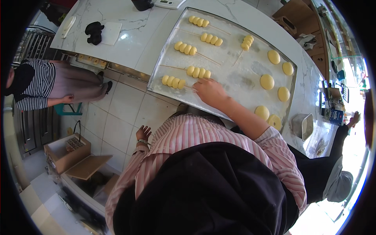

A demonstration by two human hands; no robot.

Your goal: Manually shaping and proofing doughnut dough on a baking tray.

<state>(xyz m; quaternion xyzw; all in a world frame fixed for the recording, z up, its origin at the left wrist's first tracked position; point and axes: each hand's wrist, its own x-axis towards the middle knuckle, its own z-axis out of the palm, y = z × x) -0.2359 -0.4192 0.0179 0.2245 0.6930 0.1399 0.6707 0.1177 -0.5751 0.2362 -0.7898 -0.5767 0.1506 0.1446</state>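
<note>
A large metal baking tray lies on the marble counter, with several dough skewers on it, each a row of pale yellow balls on a thin stick. Reaching over the tray's near edge, my right hand has its fingers closed at the stick of the nearest dough skewer. Just beyond those fingers lies another dough skewer. Round dough pieces sit at the tray's right side; the nearest is a dough ring with a dent or hole. My left hand hangs beside my body, empty, fingers apart.
A kitchen scale and a black cup stand at the counter's far side. A metal loaf pan is right of the tray. One person is at left, another at right. A cardboard box stands lower left.
</note>
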